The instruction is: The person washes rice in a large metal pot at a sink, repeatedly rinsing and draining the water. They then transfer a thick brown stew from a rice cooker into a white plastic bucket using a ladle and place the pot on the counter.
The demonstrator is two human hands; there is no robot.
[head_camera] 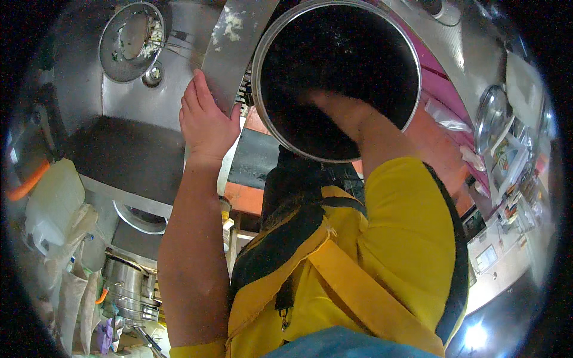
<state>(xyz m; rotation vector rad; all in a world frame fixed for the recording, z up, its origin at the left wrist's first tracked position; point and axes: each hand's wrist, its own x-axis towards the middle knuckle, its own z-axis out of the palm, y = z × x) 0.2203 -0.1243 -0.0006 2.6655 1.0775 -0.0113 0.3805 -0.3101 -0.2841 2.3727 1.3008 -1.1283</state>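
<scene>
My left hand (207,114) lies over the edge of a stainless steel ledge (226,62) beside a sink, fingers flat and thumb apart, holding nothing. White food scraps cling to the ledge's far part. My right forearm reaches down into a large round metal-rimmed container (258,96) with a very dark inside. Deep in it my right hand (320,98) is blurred and dim, so whether it holds anything is hidden. In the steel sink (130,105), to the left, a wire-mesh strainer (105,58) with white and green food bits leans above the drain (153,75).
A whitish plastic jug (56,197) and an orange hose-like piece (29,181) are at the far left. Steel pots (123,277) stand lower left. At right, a steel counter carries a glass lid (490,118). Clear plastic (443,116) lies near the reddish floor (441,150).
</scene>
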